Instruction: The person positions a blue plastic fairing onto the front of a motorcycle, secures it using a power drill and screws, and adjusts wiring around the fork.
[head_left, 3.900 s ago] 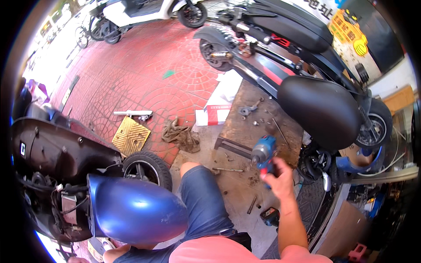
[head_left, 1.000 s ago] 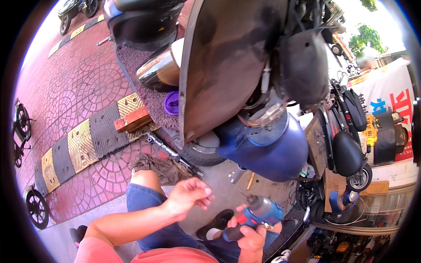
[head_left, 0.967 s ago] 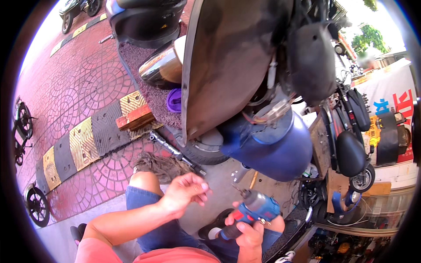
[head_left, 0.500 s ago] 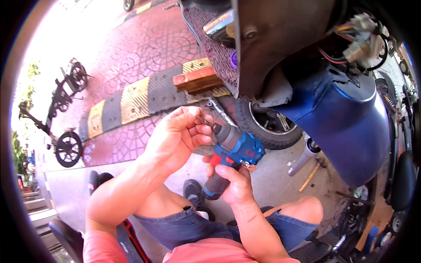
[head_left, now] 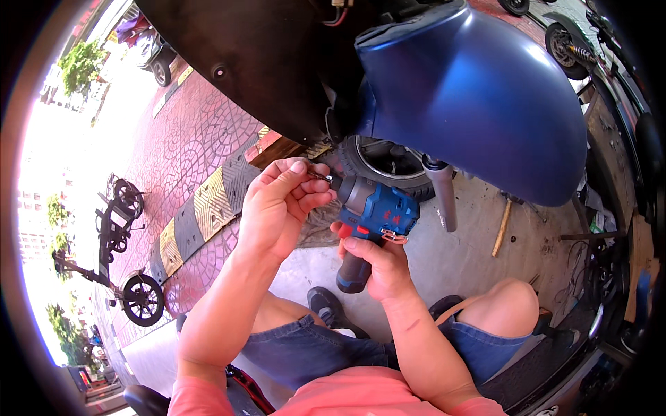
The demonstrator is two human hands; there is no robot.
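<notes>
A blue and black cordless drill (head_left: 374, 206) is held by its grip in my right hand (head_left: 381, 267), its nose pointing left. At the nose my left hand (head_left: 286, 191) pinches a thin dark drill bit (head_left: 317, 175) between thumb and fingers. The bit's inner end meets the chuck; how deep it sits I cannot tell. Just beyond my hands hang a glossy blue scooter fender (head_left: 479, 104) and a dark body panel (head_left: 236, 62). Below the fender a wheel (head_left: 357, 163) and a grey fork leg (head_left: 440, 191) show.
A wooden-handled hammer (head_left: 502, 229) lies on the floor to the right. A yellow and black speed bump (head_left: 211, 201) runs across the red paving, with a wooden block (head_left: 277, 149) on its far end. A small folding bike (head_left: 118, 236) stands at left. Clutter lines the right edge.
The view has turned, so the fender and panel now sit further left and higher. My hands keep the same hold, and the left fingers stay at the bit by the chuck.
</notes>
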